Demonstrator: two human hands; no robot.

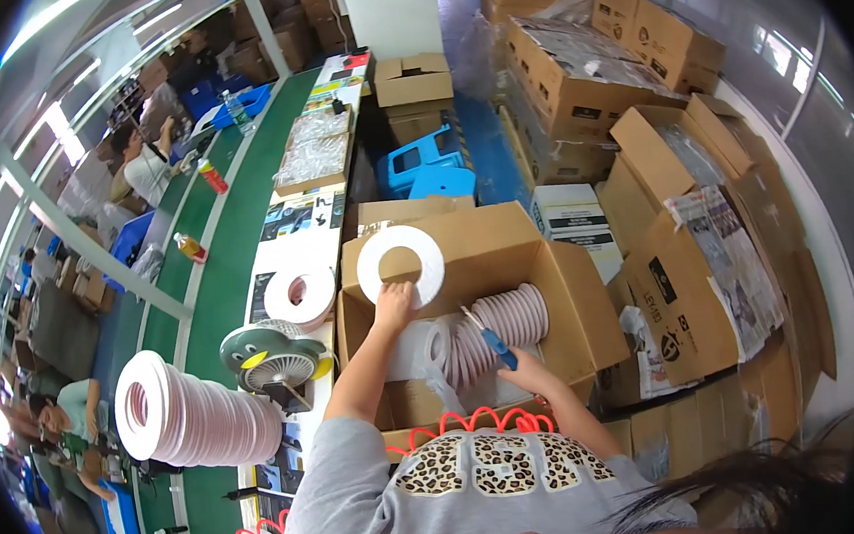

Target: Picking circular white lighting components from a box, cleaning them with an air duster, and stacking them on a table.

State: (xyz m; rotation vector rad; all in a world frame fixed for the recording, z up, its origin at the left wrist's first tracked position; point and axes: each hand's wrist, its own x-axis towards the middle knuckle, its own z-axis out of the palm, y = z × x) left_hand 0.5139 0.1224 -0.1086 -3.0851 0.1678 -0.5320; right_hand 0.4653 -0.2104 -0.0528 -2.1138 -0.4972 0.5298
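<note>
My left hand (pixel 397 302) grips the lower edge of a flat white ring (pixel 429 260), raised above an open cardboard box (pixel 475 238). In my right hand (pixel 528 371) is a blue-handled tool (pixel 496 344) with a slim pale tip, pointing into the box; its exact kind is unclear. Beside that tip, a row of stacked white rings (pixel 511 318) lies on its side in the box. Clear plastic wrap (pixel 444 388) hangs around the near end of the row. Parts of the box floor are hidden by my arms.
On the left, a tall stack of white rings (pixel 208 420) leans beside a small green fan (pixel 271 355). More rings (pixel 294 296) lie on the bench. A red coiled hose (pixel 484 420) crosses near my body. Large cartons (pixel 687 317) crowd the right; a blue stool (pixel 424 167) stands ahead. Other people work far left.
</note>
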